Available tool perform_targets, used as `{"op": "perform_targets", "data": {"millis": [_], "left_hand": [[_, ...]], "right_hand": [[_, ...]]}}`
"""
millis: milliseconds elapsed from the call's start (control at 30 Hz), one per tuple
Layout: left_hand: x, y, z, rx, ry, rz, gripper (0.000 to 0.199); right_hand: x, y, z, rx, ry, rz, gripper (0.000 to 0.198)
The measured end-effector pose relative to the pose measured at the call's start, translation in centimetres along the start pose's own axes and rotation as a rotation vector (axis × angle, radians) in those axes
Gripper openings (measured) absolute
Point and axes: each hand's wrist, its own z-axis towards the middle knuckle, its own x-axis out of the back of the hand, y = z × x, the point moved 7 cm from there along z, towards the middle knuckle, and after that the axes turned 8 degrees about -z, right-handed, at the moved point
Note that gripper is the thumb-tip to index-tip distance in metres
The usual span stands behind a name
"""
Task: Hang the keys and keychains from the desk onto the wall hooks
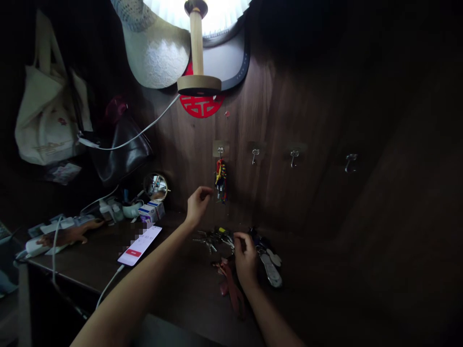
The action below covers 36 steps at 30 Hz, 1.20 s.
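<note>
The multicolored cord bundle I'm watching hangs from the leftmost wall hook. My left hand is just beside it, fingers curled; from here I cannot tell whether they grip anything. My right hand, also curled, hovers near the metal keys, its grip unclear. A reddish-brown strap lies near it; leftward, a phone.

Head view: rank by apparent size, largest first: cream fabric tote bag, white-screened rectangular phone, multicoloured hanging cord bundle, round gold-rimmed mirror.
1. Tote bag
2. Phone
3. Cord bundle and mirror: too alike to rank.
</note>
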Motion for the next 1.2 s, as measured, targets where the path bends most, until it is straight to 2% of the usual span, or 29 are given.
{"op": "perform_targets", "data": {"millis": [267,467,633,800,867,967,1067,1200], "left_hand": [[2.2,-5.5,-7.3,0.216,-0.125,-0.049,0.009],[2.4,-7.2,-11.0,0.249,-0.301,-0.03,0.011],[1.6,-6.2,-13.1,0.142,-0.517,0.063,0.018],[0.1,-3.9,-14.8,-0.115,-0.776,0.262,0.033],[-0.3,-3.5,-15.2,-0.194,-0.843,0.346,0.034],[-0.4,-3.4,-15.4,-0.244,-0.858,0.405,0.025],[-0.1,-3.5,-15.1,-0.246,-0.818,0.408,0.018],[0.5,-4.2,-14.5,-0.119,-0.72,0.353,0.018]], "right_hand": [[-0.4,0.7,0.1,-0.028,-0.01,-0.064,0.02],[-0.5,1.1,0.1,-0.025,-0.014,-0.067,0.02],[0.6,0.8,0.0,0.003,0.034,-0.122,0.02],[1.9,0.6,-0.3,0.002,0.083,-0.183,0.021],[2.3,0.7,-0.3,0.008,0.098,-0.212,0.021],[2.6,0.7,-0.4,0.027,0.12,-0.255,0.02],[2.5,0.7,-0.3,0.033,0.121,-0.273,0.021],[1.9,0.7,-0.4,0.019,0.068,-0.279,0.02]]}}
